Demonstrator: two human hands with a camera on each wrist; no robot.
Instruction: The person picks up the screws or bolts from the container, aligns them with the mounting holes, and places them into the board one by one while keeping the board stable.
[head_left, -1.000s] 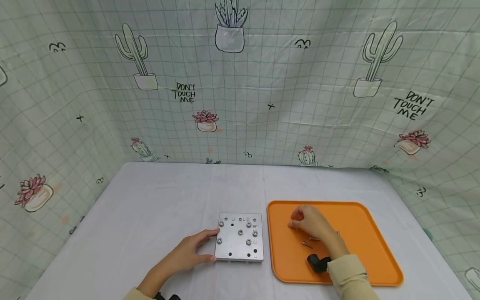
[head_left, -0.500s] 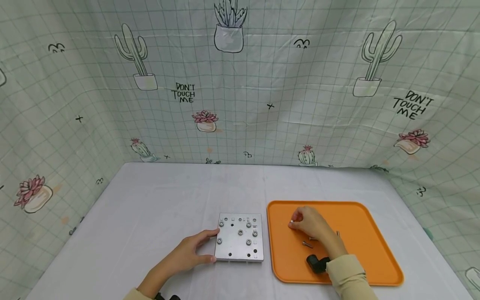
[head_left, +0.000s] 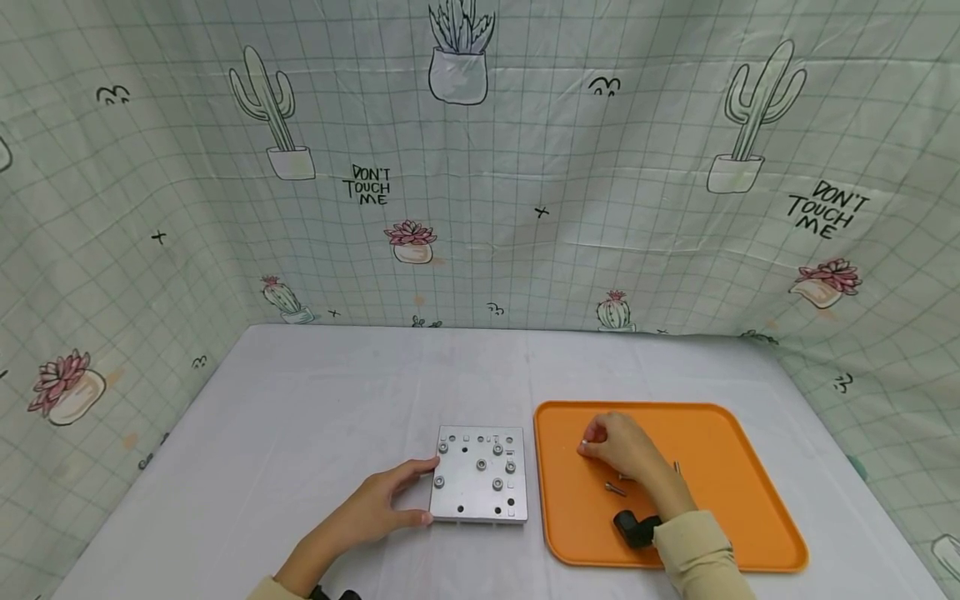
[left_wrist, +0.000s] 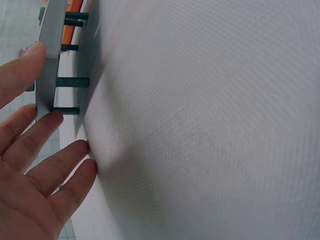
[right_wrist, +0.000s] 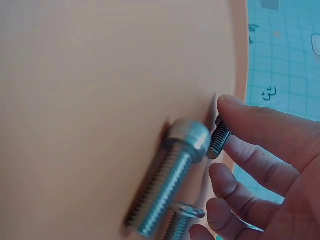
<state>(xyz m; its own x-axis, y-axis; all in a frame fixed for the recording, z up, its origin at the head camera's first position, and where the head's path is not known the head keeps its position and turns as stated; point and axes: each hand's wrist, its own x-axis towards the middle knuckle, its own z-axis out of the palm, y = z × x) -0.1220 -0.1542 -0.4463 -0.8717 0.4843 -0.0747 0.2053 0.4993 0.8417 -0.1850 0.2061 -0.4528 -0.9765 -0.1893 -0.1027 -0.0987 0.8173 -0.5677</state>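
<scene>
Right hand (head_left: 626, 450) over the orange tray (head_left: 735, 492), fingers curled, thumb and fingertips (right_wrist: 250, 120) pinching a small dark threaded screw (right_wrist: 219, 140) just above the tray floor. Larger silver bolt (right_wrist: 170, 175) lying flat on the tray just beside that pinch, a second smaller screw (right_wrist: 182, 220) partly under it. In the head view, two loose screws (head_left: 615, 488) near the wrist and a black object (head_left: 633, 528) by the cream sleeve (head_left: 693, 550), all on the tray.

Left hand (head_left: 371, 504) spread fairly wide, fingers straight, thumb and index fingertip (left_wrist: 47, 122) touching the left edge of the metal plate (head_left: 480, 475); other fingers resting on the white tabletop (head_left: 300, 417). Plate propped above the tabletop on dark threaded bolts (left_wrist: 70, 81) poking out beneath it, several bolt heads showing on top. Plate just left of the tray, close but seemingly not touching. Cactus-print cloth (head_left: 480, 167) behind.
</scene>
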